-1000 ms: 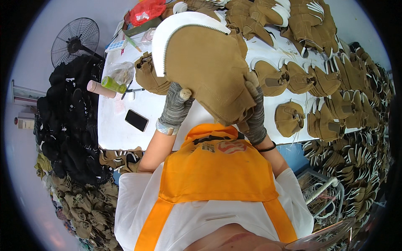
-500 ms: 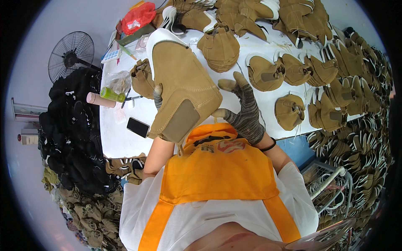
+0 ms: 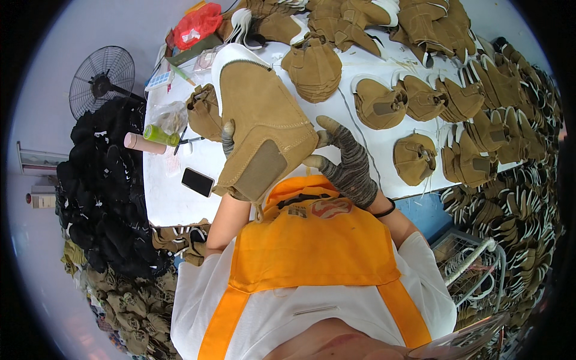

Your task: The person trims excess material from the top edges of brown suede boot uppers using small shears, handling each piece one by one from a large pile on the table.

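A tan suede boot upper with a white lining edge and a grey-brown side panel is held up over the table's front edge, tilted. My left hand, in a grey knit glove with bare fingertips, grips it from the left; most of that hand is hidden behind the upper. At the upper's right corner is my gloved right hand. Its fingers are apart, with thumb and fingertips beside or touching the upper's edge. A loose thread hangs from the lower end of the upper.
The white table carries more tan uppers at the back and right, a phone, a pink bottle and a green bottle. Left stand a fan and a black pile. A wire basket is at lower right.
My right hand has dropped slightly and its fingers have curled closer to the upper's right edge. My left hand and the upper stay almost in place.
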`<action>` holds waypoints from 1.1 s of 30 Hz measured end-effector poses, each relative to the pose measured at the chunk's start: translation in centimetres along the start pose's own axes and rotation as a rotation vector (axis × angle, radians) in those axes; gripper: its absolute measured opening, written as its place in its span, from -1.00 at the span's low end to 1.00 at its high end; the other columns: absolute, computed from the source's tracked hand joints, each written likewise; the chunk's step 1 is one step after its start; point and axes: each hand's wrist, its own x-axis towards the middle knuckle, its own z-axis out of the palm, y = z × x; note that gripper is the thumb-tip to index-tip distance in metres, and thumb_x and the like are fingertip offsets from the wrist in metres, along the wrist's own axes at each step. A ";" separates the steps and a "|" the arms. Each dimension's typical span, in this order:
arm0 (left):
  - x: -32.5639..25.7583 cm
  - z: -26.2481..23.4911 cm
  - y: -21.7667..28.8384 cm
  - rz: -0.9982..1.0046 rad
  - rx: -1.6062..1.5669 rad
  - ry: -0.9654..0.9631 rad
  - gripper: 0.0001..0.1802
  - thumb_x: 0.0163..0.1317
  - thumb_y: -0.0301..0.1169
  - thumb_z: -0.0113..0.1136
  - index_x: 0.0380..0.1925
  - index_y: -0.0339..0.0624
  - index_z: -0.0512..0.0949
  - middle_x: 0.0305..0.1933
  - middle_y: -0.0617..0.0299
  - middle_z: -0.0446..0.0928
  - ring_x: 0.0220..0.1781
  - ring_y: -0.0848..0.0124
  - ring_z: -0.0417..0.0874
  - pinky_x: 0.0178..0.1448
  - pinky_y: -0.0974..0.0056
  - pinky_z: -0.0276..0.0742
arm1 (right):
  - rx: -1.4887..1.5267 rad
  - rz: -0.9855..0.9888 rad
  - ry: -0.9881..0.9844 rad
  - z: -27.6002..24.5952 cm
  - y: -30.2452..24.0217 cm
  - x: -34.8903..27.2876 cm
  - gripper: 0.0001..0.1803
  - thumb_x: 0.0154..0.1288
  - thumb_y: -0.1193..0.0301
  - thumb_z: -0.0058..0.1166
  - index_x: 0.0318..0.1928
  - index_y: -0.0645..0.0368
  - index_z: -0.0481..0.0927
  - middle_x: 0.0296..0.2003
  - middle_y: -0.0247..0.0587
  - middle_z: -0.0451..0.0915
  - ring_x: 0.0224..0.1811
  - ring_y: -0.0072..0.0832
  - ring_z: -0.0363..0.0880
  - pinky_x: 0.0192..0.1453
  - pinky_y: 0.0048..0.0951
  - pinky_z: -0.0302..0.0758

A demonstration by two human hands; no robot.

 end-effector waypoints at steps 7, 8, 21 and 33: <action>0.2 -0.2 0.0 -0.048 -0.098 -0.096 -0.23 0.11 -0.14 0.32 0.29 -0.14 0.28 0.22 0.04 0.46 0.19 0.20 0.54 0.26 0.08 0.53 | -0.004 -0.065 0.001 0.2 -0.1 -0.2 -0.34 0.10 0.42 0.36 0.22 0.22 0.39 -0.22 -0.20 0.63 -0.14 -0.47 0.59 -0.01 -0.43 0.51; 0.3 -0.4 0.1 -0.052 -0.072 -0.096 -0.23 0.11 -0.14 0.32 0.29 -0.14 0.28 0.23 0.04 0.46 0.20 0.19 0.54 0.27 0.08 0.52 | -0.024 -0.077 -0.001 0.1 0.1 -0.2 -0.35 0.11 0.42 0.36 0.21 0.22 0.39 -0.22 -0.20 0.63 -0.14 -0.47 0.59 -0.01 -0.43 0.51; 0.6 -1.0 -0.5 -0.021 0.047 -0.008 -0.25 0.13 -0.13 0.29 0.28 -0.20 0.28 0.19 -0.01 0.47 0.17 0.16 0.54 0.27 0.08 0.51 | 0.277 -0.063 -0.091 0.2 0.4 0.1 -0.14 0.10 0.24 0.39 0.33 0.27 0.24 0.08 -0.09 0.52 0.14 -0.36 0.48 0.22 -0.32 0.40; 1.8 -0.7 -4.2 0.040 0.391 0.102 -0.26 0.27 -0.07 0.22 0.31 -0.21 0.18 0.32 0.09 0.32 0.31 0.21 0.37 0.40 0.09 0.33 | 0.139 0.015 0.030 -1.5 9.0 -1.7 0.32 -0.13 0.03 0.46 0.46 0.18 -0.21 0.42 -0.01 -0.05 0.47 -0.18 -0.05 0.51 -0.25 0.00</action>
